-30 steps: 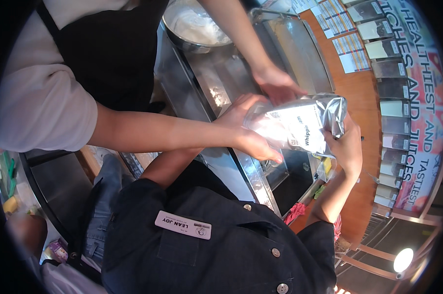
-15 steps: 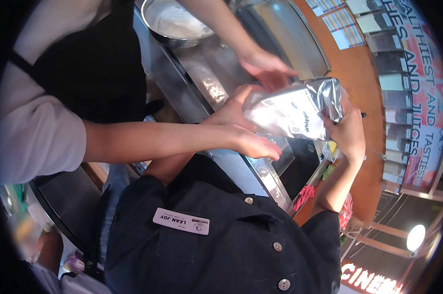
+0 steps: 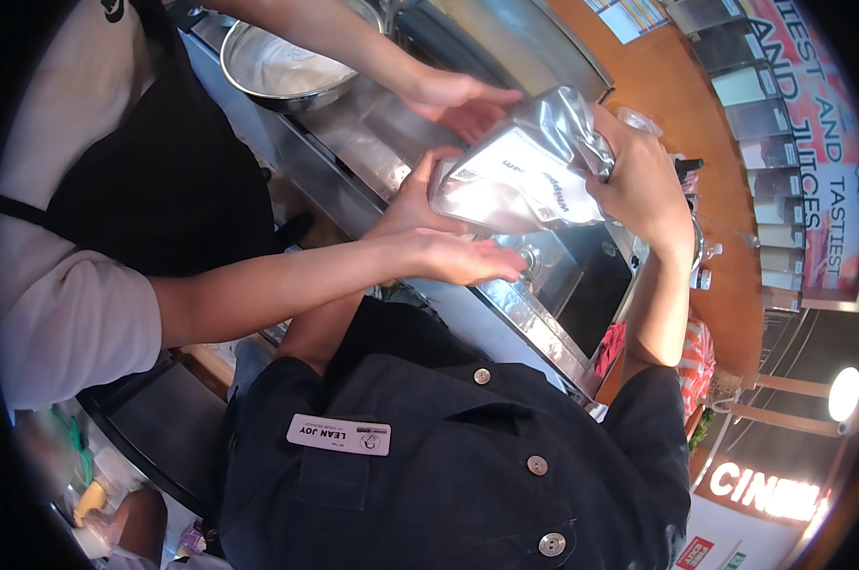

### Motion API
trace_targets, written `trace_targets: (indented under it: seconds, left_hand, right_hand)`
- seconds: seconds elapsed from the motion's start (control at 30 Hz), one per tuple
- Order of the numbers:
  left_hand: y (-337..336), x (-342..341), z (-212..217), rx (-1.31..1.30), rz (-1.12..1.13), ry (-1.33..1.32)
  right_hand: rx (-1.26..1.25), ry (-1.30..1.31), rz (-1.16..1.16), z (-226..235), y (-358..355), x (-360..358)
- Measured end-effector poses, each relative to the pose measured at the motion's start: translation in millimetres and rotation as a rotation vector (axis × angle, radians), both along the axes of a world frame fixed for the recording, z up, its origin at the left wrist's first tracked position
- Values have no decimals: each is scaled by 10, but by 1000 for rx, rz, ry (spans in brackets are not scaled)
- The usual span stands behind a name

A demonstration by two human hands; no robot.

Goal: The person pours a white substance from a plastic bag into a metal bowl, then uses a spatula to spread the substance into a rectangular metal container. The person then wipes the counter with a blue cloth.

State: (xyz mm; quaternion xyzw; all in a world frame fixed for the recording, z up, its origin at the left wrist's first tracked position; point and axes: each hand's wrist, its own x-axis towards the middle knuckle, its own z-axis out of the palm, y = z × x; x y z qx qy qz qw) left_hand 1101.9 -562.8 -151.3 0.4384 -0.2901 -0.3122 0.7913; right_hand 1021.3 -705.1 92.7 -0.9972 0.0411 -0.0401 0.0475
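Observation:
A silver foil pouch [image 3: 519, 176] with a white label is held up at a slant above the steel worktop, between both my hands. My right hand [image 3: 646, 185] is closed around its crumpled upper end. At the lower left end, my left hand [image 3: 412, 201] wraps the pouch, some of its fingers hidden behind the foil and a co-worker's arm. The co-worker's two hands are spread on either side: one hand [image 3: 462, 103] is just above the pouch, the other hand [image 3: 462, 258], palm up, just below it. Whether either touches the foil I cannot tell.
A steel bowl [image 3: 306, 101] with something white inside stands at upper left. The co-worker, in a black apron [image 3: 154, 171], is close on my left. A curved wooden counter [image 3: 728, 332] runs along the right, with several lidded containers [image 3: 766, 157] beyond it. Another person's arm [image 3: 142, 527] shows at lower left.
My hands have shifted the pouch left and up in the picture and tilted it, its crumpled end now at upper right. The co-worker's hands have moved along with it. The view has shifted somewhat.

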Motion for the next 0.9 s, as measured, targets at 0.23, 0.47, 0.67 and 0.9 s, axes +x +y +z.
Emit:
trace_targets:
  seconds: [0.23, 0.47, 0.67, 0.9]
  left_hand:
    - [-44, 42, -65, -80, -58, -68]
    - [21, -49, 135, -123, -145, 46]
    - [53, -64, 241, -70, -111, -47]
    - [22, -14, 179, -98, -137, 41]
  right_hand:
    - [-94, 1, 4, 38, 69, 20]
    - [-67, -6, 45, 47, 46, 31]
    - [-76, -2, 41, 52, 73, 28]
    - [-75, -53, 75, 98, 138, -14]
